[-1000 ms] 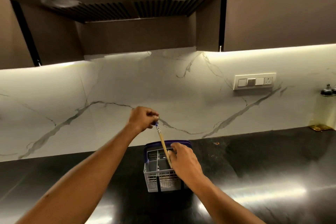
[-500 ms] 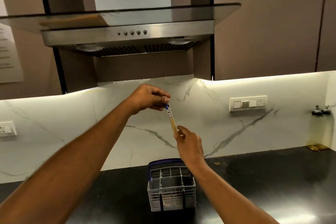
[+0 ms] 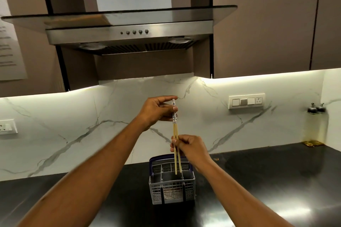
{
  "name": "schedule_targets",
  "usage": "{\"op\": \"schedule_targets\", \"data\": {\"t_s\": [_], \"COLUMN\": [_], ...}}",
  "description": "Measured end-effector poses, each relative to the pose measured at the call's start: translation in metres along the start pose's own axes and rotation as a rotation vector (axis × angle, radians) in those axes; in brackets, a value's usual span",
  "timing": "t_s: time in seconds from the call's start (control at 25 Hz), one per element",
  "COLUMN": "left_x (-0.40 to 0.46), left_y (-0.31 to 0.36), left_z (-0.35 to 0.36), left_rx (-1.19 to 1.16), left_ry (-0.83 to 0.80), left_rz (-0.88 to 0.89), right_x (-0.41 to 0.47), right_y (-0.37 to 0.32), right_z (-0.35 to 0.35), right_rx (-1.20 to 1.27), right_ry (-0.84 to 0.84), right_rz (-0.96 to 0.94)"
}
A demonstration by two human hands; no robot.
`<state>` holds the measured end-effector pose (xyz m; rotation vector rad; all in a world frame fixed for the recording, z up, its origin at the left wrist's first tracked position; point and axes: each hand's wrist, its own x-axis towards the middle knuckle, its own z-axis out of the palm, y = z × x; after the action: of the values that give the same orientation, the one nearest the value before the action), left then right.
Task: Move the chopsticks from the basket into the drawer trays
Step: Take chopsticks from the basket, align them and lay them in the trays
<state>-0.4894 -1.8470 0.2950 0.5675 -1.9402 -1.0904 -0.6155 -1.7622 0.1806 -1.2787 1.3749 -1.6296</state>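
- My left hand [image 3: 156, 110] pinches the chopsticks' [image 3: 175, 134] patterned tops; my right hand [image 3: 188, 146] grips mid-shaft
- They've risen since a second ago; tips hang over the basket [image 3: 172, 188]; drawer unseen

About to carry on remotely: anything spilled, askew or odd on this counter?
Yes: a yellowish stain or residue runs down the wall under the two bottles at far right, pooling at the counter edge. A small speck lies right of the basket. Nothing else stands out.
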Motion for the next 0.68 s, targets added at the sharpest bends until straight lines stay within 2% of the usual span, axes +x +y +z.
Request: {"op": "schedule_targets", "data": {"t_s": [0.4, 0.56, 0.68], "left_x": [-0.018, -0.031, -0.055], "left_y": [-0.012, -0.014, -0.028], "left_z": [0.004, 0.006, 0.017], "left_rx": [-0.025, -0.047, -0.093], "left_ry": [0.107, 0.113, 0.098], "left_rz": [0.051, 0.018, -0.038], "right_x": [-0.01, -0.018, -0.037], "right_y": [0.004, 0.011, 0.029], "right_z": [-0.009, -0.01, -0.011], "right_rx": [0.061, 0.09, 0.009], "right_ry": [-0.15, -0.164, -0.153], "right_rz": [0.056, 0.11, 0.116]}}
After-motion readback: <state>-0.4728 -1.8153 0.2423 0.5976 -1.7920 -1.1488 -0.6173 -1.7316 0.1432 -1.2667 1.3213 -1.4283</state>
